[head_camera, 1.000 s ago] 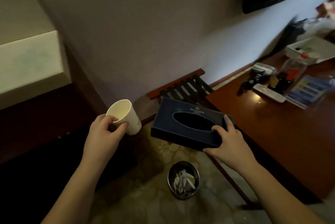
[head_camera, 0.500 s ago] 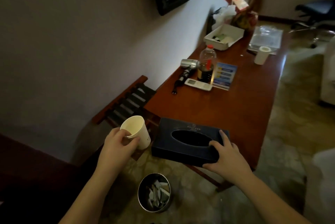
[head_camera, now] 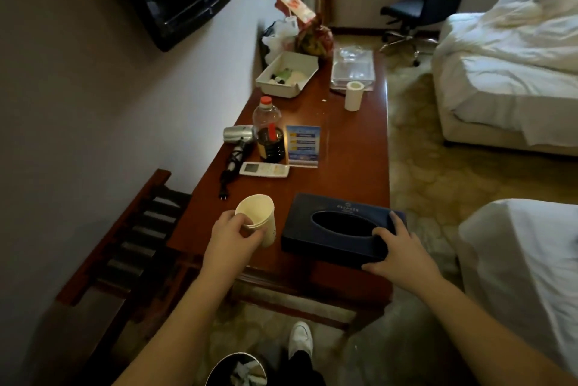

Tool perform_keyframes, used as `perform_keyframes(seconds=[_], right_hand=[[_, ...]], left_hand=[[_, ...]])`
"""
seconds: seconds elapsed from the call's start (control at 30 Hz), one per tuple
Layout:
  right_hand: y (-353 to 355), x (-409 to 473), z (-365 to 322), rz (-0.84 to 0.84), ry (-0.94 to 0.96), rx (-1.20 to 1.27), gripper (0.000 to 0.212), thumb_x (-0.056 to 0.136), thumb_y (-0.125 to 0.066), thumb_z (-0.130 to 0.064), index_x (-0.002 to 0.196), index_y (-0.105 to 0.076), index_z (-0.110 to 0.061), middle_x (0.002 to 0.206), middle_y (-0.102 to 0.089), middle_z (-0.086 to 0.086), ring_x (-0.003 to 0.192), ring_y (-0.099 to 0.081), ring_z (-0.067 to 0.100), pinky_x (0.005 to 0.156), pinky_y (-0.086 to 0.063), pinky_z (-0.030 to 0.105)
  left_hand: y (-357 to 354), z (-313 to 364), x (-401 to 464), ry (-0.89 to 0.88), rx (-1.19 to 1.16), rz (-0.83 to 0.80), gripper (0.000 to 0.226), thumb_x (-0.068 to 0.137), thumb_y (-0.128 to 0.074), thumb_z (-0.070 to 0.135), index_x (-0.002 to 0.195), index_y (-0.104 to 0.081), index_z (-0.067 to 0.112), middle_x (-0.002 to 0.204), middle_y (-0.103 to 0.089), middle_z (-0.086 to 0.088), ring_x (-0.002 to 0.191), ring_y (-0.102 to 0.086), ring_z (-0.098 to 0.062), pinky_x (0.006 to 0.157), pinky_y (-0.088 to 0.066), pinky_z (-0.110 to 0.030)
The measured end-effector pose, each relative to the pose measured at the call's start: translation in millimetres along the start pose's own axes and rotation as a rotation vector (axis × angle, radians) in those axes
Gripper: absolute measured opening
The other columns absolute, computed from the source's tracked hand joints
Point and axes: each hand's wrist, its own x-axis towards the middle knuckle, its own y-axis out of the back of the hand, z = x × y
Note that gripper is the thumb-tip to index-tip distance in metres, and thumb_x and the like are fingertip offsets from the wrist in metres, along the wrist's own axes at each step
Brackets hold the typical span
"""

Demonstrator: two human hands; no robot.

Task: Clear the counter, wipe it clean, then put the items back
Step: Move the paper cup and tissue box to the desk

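Note:
My left hand (head_camera: 233, 237) grips a white paper cup (head_camera: 258, 218) by its rim, tilted, just above the near left part of the reddish wooden counter (head_camera: 350, 173). My right hand (head_camera: 398, 248) holds the right end of a dark blue tissue box (head_camera: 334, 227), thumb in its oval opening; the box sits low over the counter's near end. Whether either item touches the wood I cannot tell.
Farther along the counter lie a white remote (head_camera: 264, 169), a hair dryer (head_camera: 238, 135), a dark bottle (head_camera: 270, 132), a blue card stand (head_camera: 302, 145), a paper roll (head_camera: 354, 95), a white tray (head_camera: 286, 73) and bags. A luggage rack (head_camera: 137, 229) is left, a bin (head_camera: 236, 370) below, beds right.
Both hands carried the cup and the tissue box from over the bin and rack rightward onto the counter's near end. The view swung right along the counter.

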Motion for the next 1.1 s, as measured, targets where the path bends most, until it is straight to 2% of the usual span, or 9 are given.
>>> perform_keyframes(seconds=[0.1,0.27,0.53,0.8,1.1], right_hand=[[6,37,11,0.006,-0.062,0.002,0.074,0.073,-0.072,-0.056,0.135,-0.037,-0.035,0.159,0.011,-0.002,0.138,-0.02,0.039,0.106,-0.039,0.046],[17,97,24,0.003,-0.145,0.012,0.071,0.073,-0.073,-0.055,0.132,-0.039,-0.034,0.159,0.008,0.0,0.137,-0.02,0.039,0.105,-0.04,0.047],[31,170,41,-0.02,-0.238,-0.009,0.073,0.074,-0.073,-0.052,0.135,-0.038,-0.031,0.159,0.01,0.0,0.137,-0.019,0.041,0.104,-0.038,0.048],[33,220,42,-0.022,-0.272,-0.07,0.064,0.073,-0.075,-0.048,0.125,-0.041,-0.031,0.159,0.01,-0.003,0.137,-0.019,0.04,0.098,-0.046,0.049],[38,255,42,-0.029,-0.295,-0.189,0.066,0.079,-0.073,-0.041,0.132,-0.037,-0.026,0.16,0.009,-0.002,0.141,-0.01,0.038,0.092,-0.048,0.046]], left_hand=[[-18,2,47,-0.029,0.046,-0.078,0.019,0.087,-0.066,0.031,0.099,-0.057,0.019,0.127,-0.045,0.005,0.109,-0.048,-0.012,0.076,-0.043,-0.021],[-47,7,119,-0.083,0.112,-0.19,0.014,0.087,-0.064,0.029,0.093,-0.057,0.018,0.125,-0.047,0.001,0.099,-0.051,-0.014,0.076,-0.049,-0.028],[-92,15,194,-0.122,0.208,-0.319,0.017,0.087,-0.064,0.024,0.102,-0.061,0.017,0.125,-0.048,0.003,0.107,-0.05,-0.013,0.088,-0.051,-0.032],[-122,13,229,-0.133,0.241,-0.37,0.015,0.087,-0.064,0.026,0.1,-0.06,0.02,0.124,-0.047,0.002,0.108,-0.05,-0.014,0.09,-0.051,-0.034],[-131,14,255,-0.172,0.252,-0.353,0.017,0.089,-0.064,0.024,0.104,-0.061,0.019,0.133,-0.046,-0.002,0.123,-0.043,-0.018,0.102,-0.044,-0.034]])
